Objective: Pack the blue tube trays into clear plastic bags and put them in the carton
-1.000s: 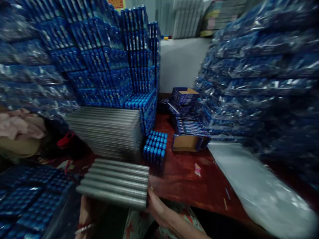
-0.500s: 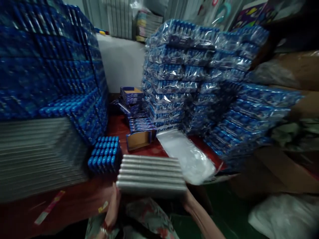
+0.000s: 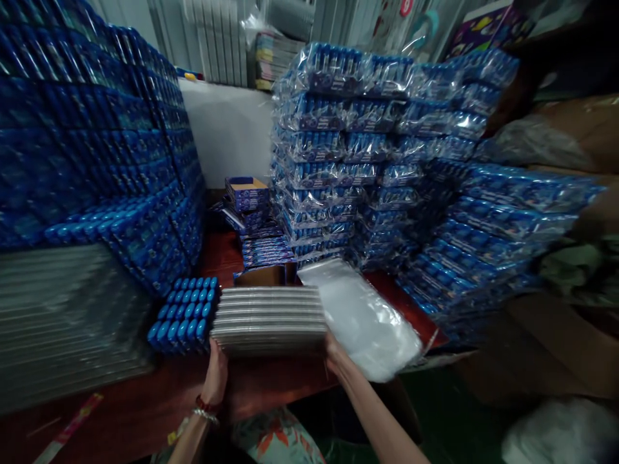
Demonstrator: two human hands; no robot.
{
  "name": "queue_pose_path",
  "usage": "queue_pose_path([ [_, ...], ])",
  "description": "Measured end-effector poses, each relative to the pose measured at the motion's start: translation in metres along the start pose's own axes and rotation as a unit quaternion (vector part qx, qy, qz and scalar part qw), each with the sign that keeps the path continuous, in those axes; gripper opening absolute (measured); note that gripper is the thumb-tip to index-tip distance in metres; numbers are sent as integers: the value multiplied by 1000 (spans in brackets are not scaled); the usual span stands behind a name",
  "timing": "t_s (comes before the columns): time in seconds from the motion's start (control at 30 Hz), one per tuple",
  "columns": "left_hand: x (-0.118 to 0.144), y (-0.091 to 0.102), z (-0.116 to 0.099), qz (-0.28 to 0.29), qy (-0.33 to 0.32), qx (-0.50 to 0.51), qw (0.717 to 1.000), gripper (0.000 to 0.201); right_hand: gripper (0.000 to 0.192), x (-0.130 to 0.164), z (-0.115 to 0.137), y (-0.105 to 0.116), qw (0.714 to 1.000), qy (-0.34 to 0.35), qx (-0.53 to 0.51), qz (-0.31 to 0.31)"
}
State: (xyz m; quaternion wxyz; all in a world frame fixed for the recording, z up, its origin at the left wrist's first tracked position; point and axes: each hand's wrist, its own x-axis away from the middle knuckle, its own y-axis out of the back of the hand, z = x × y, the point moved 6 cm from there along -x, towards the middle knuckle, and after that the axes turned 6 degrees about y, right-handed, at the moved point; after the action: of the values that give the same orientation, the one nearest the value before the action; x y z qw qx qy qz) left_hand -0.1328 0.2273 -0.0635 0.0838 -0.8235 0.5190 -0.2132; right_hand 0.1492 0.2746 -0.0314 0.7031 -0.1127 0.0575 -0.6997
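The left hand (image 3: 215, 374) and right hand (image 3: 333, 353) clasp opposite ends of a silver tube bundle (image 3: 269, 317), seemingly resting on the red table (image 3: 271, 386), between upright blue-capped tubes (image 3: 186, 314) and clear bags (image 3: 362, 319)

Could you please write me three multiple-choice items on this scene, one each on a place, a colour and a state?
1. Where is the block of capped tubes relative to the silver bundle?
A. to its left
B. on top of it
C. behind the wrapped packs

2. What colour are the tube caps?
A. red
B. blue
C. white

3. How is the silver bundle held?
A. by one hand
B. by no hand
C. by the left hand and right hand at its ends

Answers: 1 A, the block stands at the bundle's left end; 2 B, the caps show blue; 3 C, one hand grips each end.
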Motion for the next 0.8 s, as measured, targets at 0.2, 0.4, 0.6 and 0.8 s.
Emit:
queue_pose_path([
  [0.2, 2, -8, -15, -3, -26, 78, 997, 69, 67, -14, 5, -18, 1000, 9, -11, 12],
  [0.4, 11, -6, -14, 7, -38, 20, 999, 73, 73, -6, -13, -18, 998, 15, -26, -62],
  [0.6, 47, 20, 9, -39, 4, -140, 989, 81, 63, -9, 53, 94, 920, 120, 317, -198],
  [0.8, 46, 44, 18, -53, 22, -139, 989, 85, 64, -55, 117, 217, 716, -42, 665, -208],
])
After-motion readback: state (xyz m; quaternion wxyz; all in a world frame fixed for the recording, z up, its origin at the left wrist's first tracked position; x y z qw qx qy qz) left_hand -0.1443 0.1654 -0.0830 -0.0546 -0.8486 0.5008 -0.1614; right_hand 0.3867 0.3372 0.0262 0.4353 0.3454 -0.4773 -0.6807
